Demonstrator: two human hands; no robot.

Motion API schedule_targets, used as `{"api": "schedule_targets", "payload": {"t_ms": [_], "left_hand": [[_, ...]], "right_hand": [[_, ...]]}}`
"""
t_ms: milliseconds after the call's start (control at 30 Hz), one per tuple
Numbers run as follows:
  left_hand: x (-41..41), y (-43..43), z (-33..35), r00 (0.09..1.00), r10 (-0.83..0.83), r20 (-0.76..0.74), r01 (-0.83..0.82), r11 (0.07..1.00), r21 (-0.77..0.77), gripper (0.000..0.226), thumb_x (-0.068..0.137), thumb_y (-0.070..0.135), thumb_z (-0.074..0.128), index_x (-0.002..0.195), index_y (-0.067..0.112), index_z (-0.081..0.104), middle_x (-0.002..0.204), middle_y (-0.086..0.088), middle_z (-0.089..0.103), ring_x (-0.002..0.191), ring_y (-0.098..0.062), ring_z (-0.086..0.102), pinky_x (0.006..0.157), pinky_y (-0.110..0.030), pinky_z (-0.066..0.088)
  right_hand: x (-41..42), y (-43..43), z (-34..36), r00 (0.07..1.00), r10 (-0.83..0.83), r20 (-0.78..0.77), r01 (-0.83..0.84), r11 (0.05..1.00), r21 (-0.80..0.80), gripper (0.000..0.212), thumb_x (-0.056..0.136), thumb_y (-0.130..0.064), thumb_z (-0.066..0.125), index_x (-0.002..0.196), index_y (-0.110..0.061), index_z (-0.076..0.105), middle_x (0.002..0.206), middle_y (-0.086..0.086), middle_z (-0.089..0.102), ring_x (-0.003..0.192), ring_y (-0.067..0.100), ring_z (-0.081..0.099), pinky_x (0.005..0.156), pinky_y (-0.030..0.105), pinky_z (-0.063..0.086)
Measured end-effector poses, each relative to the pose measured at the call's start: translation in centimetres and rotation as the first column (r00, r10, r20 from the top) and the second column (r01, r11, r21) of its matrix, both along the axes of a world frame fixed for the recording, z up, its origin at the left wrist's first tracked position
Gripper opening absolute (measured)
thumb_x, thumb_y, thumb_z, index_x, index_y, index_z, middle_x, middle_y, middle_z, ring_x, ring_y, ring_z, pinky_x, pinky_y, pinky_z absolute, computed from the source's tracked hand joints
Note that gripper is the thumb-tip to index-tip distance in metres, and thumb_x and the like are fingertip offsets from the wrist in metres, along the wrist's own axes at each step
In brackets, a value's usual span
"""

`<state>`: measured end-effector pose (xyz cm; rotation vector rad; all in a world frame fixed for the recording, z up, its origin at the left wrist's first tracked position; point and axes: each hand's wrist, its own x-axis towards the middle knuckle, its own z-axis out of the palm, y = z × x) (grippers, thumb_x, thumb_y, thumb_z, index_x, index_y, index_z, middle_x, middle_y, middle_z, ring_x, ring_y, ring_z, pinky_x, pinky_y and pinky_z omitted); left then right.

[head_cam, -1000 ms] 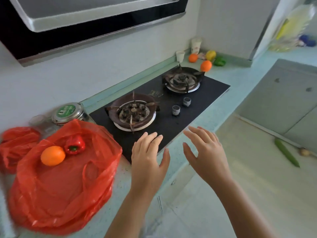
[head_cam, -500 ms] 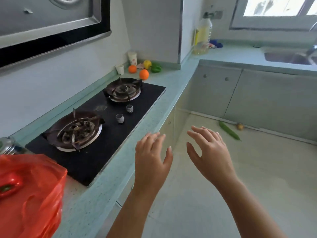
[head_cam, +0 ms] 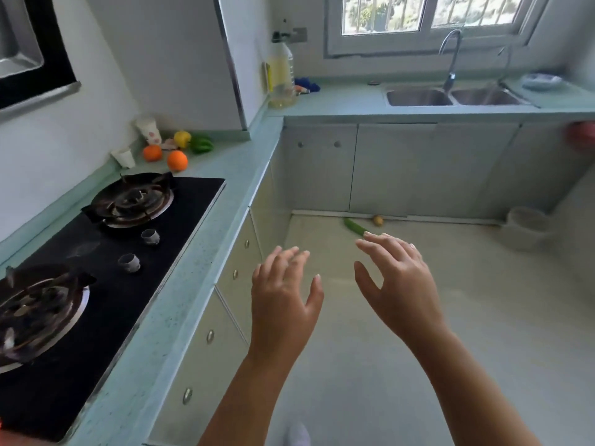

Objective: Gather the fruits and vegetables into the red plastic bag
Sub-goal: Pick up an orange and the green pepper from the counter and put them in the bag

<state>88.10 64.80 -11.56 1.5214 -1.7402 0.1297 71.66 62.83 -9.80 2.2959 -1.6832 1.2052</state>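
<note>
My left hand (head_cam: 285, 300) and my right hand (head_cam: 397, 284) hover open and empty over the floor, fingers spread. Two oranges (head_cam: 177, 160) (head_cam: 152, 152), a yellow fruit (head_cam: 182, 138) and a green pepper (head_cam: 201, 143) lie in the far corner of the counter beyond the stove. On the floor by the cabinet base lie a green cucumber (head_cam: 354, 226), its near end hidden behind my right fingers, and a small brownish potato (head_cam: 378, 220). Only a sliver of the red plastic bag (head_cam: 13, 437) shows at the bottom left edge.
A black two-burner gas stove (head_cam: 106, 268) fills the left counter. Two paper cups (head_cam: 148, 130) stand near the fruit. An oil bottle (head_cam: 282, 79) and double sink (head_cam: 450, 96) line the back counter. A pale bucket (head_cam: 525, 227) sits on the floor at right.
The view has swung right, away from the red bag with its orange and red pepper. Both hands stayed open and empty, now over the floor instead of the counter edge.
</note>
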Motion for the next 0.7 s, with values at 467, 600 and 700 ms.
{"api": "schedule_targets", "payload": {"t_ms": [467,600,700], "left_hand": [[-5.2,-17.6,0.2,0.981,-0.189,-0.042,0.189,0.982,-0.010,0.039,0.083,0.032,0.045,0.107,0.007,0.065,0.109,-0.010,0.066,0.109,-0.031,0.056,0.092,-0.047,0.045],[-6.0,-24.2,1.5,0.972,-0.230,-0.047,0.227,0.972,-0.059,0.039,0.083,0.030,0.046,0.107,0.007,0.065,0.109,-0.011,0.066,0.108,-0.032,0.057,0.092,-0.050,0.045],[-6.1,-28.7,2.1,0.968,-0.247,-0.041,0.243,0.967,-0.078,0.039,0.082,0.031,0.046,0.107,0.007,0.065,0.109,-0.011,0.066,0.109,-0.033,0.057,0.091,-0.053,0.045]], "right_hand": [[-4.6,-14.0,0.8,0.983,-0.180,-0.023,0.179,0.983,-0.032,0.035,0.081,-0.030,0.047,0.102,-0.009,0.066,0.109,0.010,0.066,0.102,0.032,0.060,0.085,0.054,0.047],[-5.1,-20.0,2.5,0.976,-0.214,-0.043,0.212,0.976,-0.042,0.036,0.081,-0.031,0.046,0.102,-0.010,0.066,0.109,0.010,0.066,0.102,0.033,0.059,0.085,0.052,0.048],[-4.9,-24.1,3.3,0.971,-0.233,-0.048,0.230,0.972,-0.055,0.036,0.081,-0.031,0.046,0.102,-0.010,0.066,0.110,0.009,0.066,0.103,0.033,0.059,0.085,0.053,0.048]]}}
